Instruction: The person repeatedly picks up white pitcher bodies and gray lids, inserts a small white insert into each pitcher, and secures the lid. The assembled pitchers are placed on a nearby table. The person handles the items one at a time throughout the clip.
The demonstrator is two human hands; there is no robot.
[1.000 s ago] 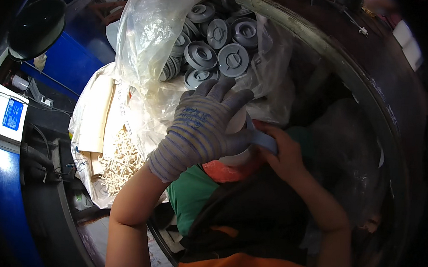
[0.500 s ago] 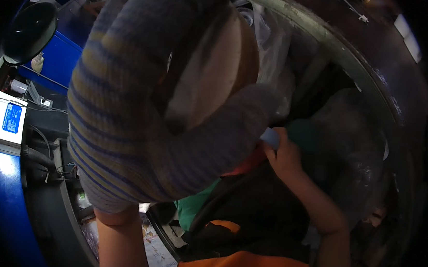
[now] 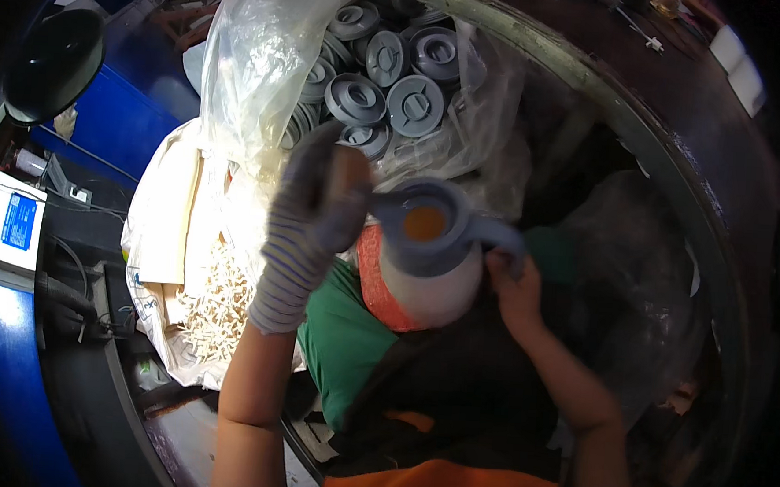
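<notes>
My right hand (image 3: 515,290) is bare and closed round the handle of a jug (image 3: 441,286) in front of my lap. The jug has a grey-blue collar, spout and handle and a pale body with a red area on its left side. Orange-brown shows inside its round mouth. My left hand (image 3: 308,213), in a striped knit glove, is by the spout with its fingers curled round a tan round piece (image 3: 351,169). Motion blur hides what that piece is. Whether the glove touches the spout I cannot tell.
Beyond the jug, a clear plastic bag (image 3: 267,69) holds several grey round lids (image 3: 415,105). On the left, a white sack (image 3: 168,188) contains many small pale pieces (image 3: 214,309). A curved metal rim (image 3: 585,60) runs along the right. A black round lamp-like disc (image 3: 55,65) stands far left.
My left hand has moved down and away from the view, with the tan round piece, to beside the spout. The jug, lids and sack are now uncovered. My right hand stays on the handle.
</notes>
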